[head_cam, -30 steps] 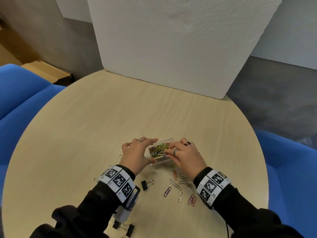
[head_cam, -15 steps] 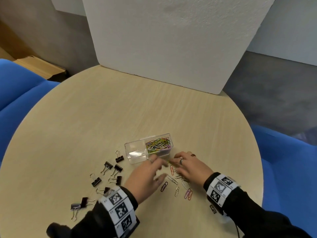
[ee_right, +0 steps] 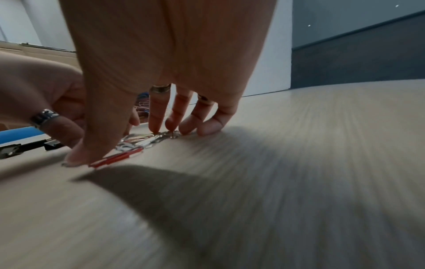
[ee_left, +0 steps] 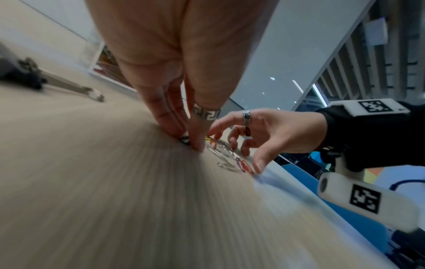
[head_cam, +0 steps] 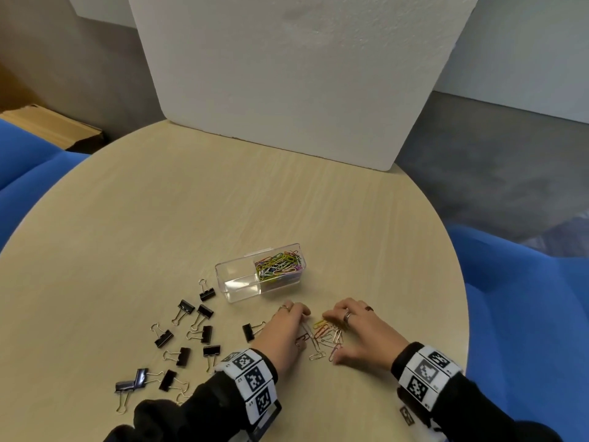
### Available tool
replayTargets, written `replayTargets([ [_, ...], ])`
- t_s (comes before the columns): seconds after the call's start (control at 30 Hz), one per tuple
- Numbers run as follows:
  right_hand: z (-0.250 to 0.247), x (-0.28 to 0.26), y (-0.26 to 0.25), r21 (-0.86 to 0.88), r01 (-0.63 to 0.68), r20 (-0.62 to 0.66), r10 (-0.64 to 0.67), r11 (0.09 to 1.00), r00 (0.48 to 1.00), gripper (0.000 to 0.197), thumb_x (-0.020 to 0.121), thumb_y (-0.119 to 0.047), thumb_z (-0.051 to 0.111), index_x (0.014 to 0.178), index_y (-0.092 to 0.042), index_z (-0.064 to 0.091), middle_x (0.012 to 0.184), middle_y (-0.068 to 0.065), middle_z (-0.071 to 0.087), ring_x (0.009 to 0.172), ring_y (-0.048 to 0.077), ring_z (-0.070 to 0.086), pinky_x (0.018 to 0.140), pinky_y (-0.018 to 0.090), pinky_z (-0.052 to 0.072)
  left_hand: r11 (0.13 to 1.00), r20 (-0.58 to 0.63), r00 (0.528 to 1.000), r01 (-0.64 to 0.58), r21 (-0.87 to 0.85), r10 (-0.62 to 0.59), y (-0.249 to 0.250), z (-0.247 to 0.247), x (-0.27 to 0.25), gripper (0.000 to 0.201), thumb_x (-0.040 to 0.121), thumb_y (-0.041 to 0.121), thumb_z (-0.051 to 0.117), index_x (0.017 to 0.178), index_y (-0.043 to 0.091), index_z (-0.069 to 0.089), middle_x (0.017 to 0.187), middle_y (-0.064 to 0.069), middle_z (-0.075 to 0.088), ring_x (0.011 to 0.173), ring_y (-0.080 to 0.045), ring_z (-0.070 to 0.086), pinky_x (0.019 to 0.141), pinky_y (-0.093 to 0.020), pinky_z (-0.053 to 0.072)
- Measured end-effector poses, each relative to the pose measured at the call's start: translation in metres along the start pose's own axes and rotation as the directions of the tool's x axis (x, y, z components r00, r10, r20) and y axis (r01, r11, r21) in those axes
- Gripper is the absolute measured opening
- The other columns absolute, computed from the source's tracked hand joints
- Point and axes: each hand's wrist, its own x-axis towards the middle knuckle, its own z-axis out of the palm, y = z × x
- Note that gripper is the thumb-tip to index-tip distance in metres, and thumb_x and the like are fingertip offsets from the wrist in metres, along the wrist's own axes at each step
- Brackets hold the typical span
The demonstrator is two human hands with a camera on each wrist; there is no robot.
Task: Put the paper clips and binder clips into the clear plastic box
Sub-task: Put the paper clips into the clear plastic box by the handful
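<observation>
Coloured paper clips are now being raked together between both hands, which have left the clear plastic box; left hand and right hand spread, fingertips down, gripping nothing. Black binder clips are lying untouched, left.

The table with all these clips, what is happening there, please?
A person is gathering loose paper clips on the table, left hand and right hand cupped on either side, fingertips down. The clear plastic box already holds coloured paper clips in one compartment. The black binder clips lie untouched.
</observation>
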Motion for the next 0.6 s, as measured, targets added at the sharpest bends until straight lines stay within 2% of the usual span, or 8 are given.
replayTargets([
  [0.1, 0.007, -0.003, 0.004, 0.032, -0.011, 0.011, 0.011, 0.999, 1.0, 0.081, 0.055, -0.045, 0.079, 0.128, -0.036, 0.045, 0.116, -0.016, 0.036, 0.111, 0.005, 0.032, 0.101, 0.021, 0.03, 0.998, 0.013, 0.999, -0.028, -0.057, 0.029, 0.004, 0.0, 0.0, 0.044, 0.086, 0.005, 0.056, 0.125, 0.022, 0.047, 0.116, 0.004, 0.053, 0.102, -0.008, 0.05, 0.095, -0.021, 0.045],
  [0.2, 0.008, -0.005, 0.011, 0.095, -0.031, 0.012, 0.03, 0.995, 0.999, 0.081, 0.053, -0.04, 0.081, 0.126, -0.039, 0.046, 0.113, -0.018, 0.035, 0.11, 0.003, 0.032, 0.099, 0.016, 0.028, 0.99, -0.026, 0.998, -0.058, -0.125, 0.055, 0.005, -0.001, -0.002, 0.043, 0.085, 0.011, 0.061, 0.124, 0.024, 0.047, 0.108, 0.009, 0.053, 0.094, -0.004, 0.049, 0.089, -0.019, 0.047],
  [0.23, 0.007, -0.006, 0.012, 0.108, -0.034, 0.019, 0.032, 0.994, 0.999, 0.079, 0.054, -0.038, 0.081, 0.125, -0.039, 0.047, 0.112, -0.018, 0.035, 0.11, 0.002, 0.033, 0.098, 0.015, 0.028, 0.99, -0.023, 0.998, -0.064, -0.125, 0.061, 0.004, -0.001, -0.003, 0.048, 0.082, 0.018, 0.066, 0.125, 0.025, 0.046, 0.11, 0.009, 0.051, 0.095, -0.004, 0.048, 0.088, -0.018, 0.046],
  [0.3, 0.007, -0.005, 0.013, 0.11, -0.039, 0.016, 0.037, 0.993, 0.999, 0.074, 0.056, -0.035, 0.082, 0.123, -0.039, 0.05, 0.111, -0.018, 0.036, 0.11, 0.002, 0.034, 0.098, 0.015, 0.028, 0.995, 0.034, 0.998, -0.055, -0.082, 0.058, 0.003, 0.004, -0.007, 0.072, 0.07, 0.033, 0.078, 0.13, 0.024, 0.039, 0.119, 0.007, 0.046, 0.105, -0.005, 0.044, 0.094, -0.017, 0.041],
  [0.4, 0.009, -0.001, 0.011, 0.127, -0.046, -0.033, 0.051, 0.991, 0.998, 0.064, 0.057, -0.035, 0.082, 0.116, -0.037, 0.057, 0.107, -0.018, 0.039, 0.108, 0.005, 0.038, 0.097, 0.016, 0.032, 0.996, 0.077, 0.996, -0.054, 0.076, 0.049, 0.008, 0.015, -0.011, 0.096, 0.058, 0.047, 0.082, 0.135, 0.021, 0.032, 0.129, 0.005, 0.037, 0.119, -0.011, 0.037, 0.106, -0.025, 0.035],
  [0.5, 0.014, 0.002, 0.007, 0.121, -0.047, -0.093, 0.058, 0.992, 0.994, 0.053, 0.058, -0.039, 0.081, 0.108, -0.036, 0.063, 0.097, -0.027, 0.039, 0.101, 0.004, 0.041, 0.09, 0.014, 0.034, 0.982, 0.042, 0.999, -0.037, 0.185, 0.029, 0.014, 0.025, -0.009, 0.091, 0.063, 0.045, 0.079, 0.136, 0.02, 0.031, 0.132, 0.002, 0.036, 0.122, -0.016, 0.035, 0.107, -0.029, 0.033],
  [0.6, 0.021, 0.003, 0.004, 0.151, -0.033, -0.152, 0.056, 0.988, 0.987, 0.038, 0.063, -0.036, 0.08, 0.099, -0.034, 0.068, 0.091, -0.026, 0.045, 0.093, -0.001, 0.041, 0.081, 0.01, 0.033, 0.995, -0.005, 0.999, 0.035, 0.092, -0.035, 0.016, 0.026, -0.002, 0.073, 0.071, 0.035, 0.076, 0.131, 0.018, 0.038, 0.13, -0.001, 0.041, 0.122, -0.016, 0.037, 0.104, -0.025, 0.034],
])
